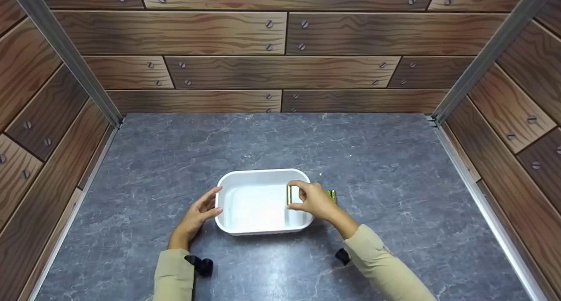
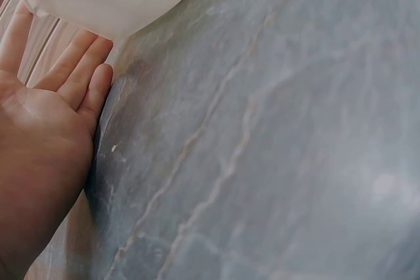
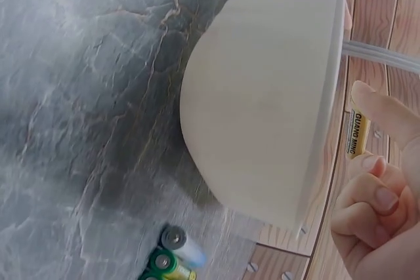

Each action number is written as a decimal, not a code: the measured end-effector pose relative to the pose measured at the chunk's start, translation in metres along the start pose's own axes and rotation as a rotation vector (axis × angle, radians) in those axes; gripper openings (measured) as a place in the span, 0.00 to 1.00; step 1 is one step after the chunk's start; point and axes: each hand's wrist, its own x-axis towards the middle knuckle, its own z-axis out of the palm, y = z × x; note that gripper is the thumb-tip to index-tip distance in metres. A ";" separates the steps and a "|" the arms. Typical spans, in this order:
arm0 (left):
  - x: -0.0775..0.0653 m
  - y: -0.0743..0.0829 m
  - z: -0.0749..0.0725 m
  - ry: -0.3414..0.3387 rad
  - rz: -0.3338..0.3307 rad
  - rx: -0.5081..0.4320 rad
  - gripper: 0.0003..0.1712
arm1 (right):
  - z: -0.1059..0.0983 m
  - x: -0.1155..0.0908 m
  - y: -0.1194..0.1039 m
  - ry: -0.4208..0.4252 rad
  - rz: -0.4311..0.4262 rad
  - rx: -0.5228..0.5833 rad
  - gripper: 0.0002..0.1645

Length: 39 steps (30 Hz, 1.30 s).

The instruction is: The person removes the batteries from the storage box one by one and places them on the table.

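A white plastic tub stands on the table, with no contents visible. My left hand holds its left side, thumb and index fingertips over the rim. In the left wrist view, other fingers lie fairly straight against the tub's outer wall. My right hand pinches a gold battery upright between thumb and index finger, over the tub's right part. In the right wrist view, the battery shows dark lettering. Several more batteries with green and gold wrappers lie right of the tub, partly hidden by my right hand in the head view.
The grey marbled table is bounded by wood-patterned panels at the back and both sides. Metal rails edge the table. Small black devices sit at both wrists.
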 end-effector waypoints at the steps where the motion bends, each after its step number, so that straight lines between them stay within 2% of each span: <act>1: 0.000 0.000 0.000 0.000 0.001 0.000 0.43 | -0.001 -0.001 0.001 0.001 -0.001 0.004 0.31; 7: 0.000 -0.001 0.000 0.011 0.001 0.010 0.42 | -0.007 -0.005 0.009 0.011 0.019 0.014 0.31; 13: -0.001 -0.001 0.001 0.039 -0.014 0.016 0.42 | -0.015 -0.009 0.021 0.018 -0.002 0.087 0.32; 17: -0.002 -0.001 0.001 0.048 -0.011 0.029 0.42 | -0.021 -0.013 0.026 0.018 0.025 0.094 0.33; 26: -0.002 0.001 0.002 0.031 -0.009 0.011 0.42 | -0.031 -0.018 0.041 0.023 0.084 0.149 0.34; 39: -0.001 0.001 0.001 0.020 -0.007 0.010 0.42 | -0.037 -0.028 0.072 0.064 0.085 0.143 0.34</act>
